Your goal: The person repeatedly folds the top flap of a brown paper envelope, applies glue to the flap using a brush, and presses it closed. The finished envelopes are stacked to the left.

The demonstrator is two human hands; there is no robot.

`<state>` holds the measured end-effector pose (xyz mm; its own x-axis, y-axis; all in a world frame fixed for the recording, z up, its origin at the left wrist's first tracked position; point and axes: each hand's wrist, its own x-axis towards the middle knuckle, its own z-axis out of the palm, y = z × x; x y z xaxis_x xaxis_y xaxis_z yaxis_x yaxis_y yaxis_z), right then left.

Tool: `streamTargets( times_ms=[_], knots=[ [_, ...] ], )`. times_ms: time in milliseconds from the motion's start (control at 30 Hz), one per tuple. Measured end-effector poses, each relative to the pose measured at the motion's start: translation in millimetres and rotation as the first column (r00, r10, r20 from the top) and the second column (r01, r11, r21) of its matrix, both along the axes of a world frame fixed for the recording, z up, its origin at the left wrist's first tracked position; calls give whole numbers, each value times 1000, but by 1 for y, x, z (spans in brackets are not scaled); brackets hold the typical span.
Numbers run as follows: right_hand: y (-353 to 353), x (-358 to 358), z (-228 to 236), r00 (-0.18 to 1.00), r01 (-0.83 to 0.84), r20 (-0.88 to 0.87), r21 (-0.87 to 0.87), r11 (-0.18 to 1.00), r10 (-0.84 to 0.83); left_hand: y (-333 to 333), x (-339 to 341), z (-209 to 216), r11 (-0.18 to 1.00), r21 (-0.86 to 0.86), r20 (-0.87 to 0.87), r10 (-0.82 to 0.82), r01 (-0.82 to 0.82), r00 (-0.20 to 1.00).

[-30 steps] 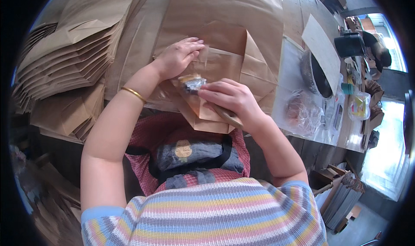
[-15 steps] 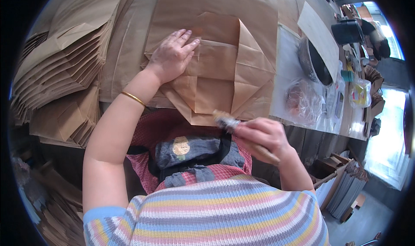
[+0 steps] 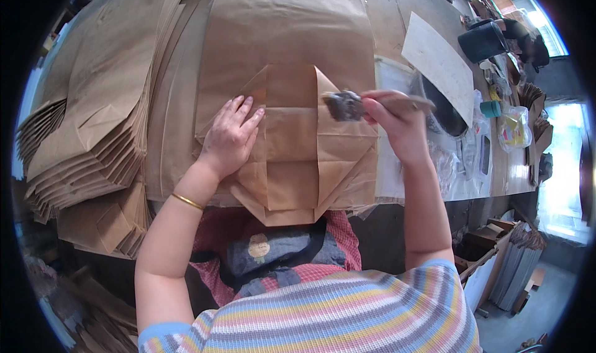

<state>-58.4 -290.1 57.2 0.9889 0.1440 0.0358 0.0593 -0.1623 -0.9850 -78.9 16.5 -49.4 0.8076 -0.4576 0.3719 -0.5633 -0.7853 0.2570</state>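
Note:
A brown paper bag (image 3: 292, 143) lies in front of me, its near end spread open into a many-sided folded shape with flaps at left and right. My left hand (image 3: 230, 134) rests flat on its left flap, fingers extended and slightly apart. Over the right flap, my right hand (image 3: 390, 112) is closed round the wooden handle of a brush (image 3: 345, 105). Its pale, wet-looking bristles point left. The brush is somewhat blurred, and I cannot tell whether it touches the paper.
Stacked brown paper bags (image 3: 93, 148) fan out at the left. Beyond my right hand, a pale board (image 3: 437, 55) leans over a dark basin (image 3: 442, 108). Clear plastic bags (image 3: 515, 129) lie farther right, and a box of grey sheets (image 3: 512, 266) stands below the table.
My right hand has brought the brush up from the bag's near edge to above the right flap. The left hand stays on the left flap; the whole view has shifted.

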Motion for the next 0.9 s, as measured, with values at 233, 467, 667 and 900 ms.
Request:
streamTargets(
  times_ms=[233, 467, 667, 900],
  knots=[
    [18, 74, -39, 996, 9, -80, -305, 952, -35, -2, 1, 8, 999, 40, -43, -4, 6, 999],
    [65, 54, -35, 998, 36, 45, 21, 999, -37, -1, -1, 0, 973, -212, -82, 70, -86, 994],
    [126, 60, -45, 986, -67, -163, -137, 988, 45, 3, -2, 9, 978, -199, -82, 50, -66, 995],
    [67, 36, -17, 922, 79, 386, -238, 968, 20, -5, 2, 7, 980, -192, -89, 39, -55, 995]
  ],
)
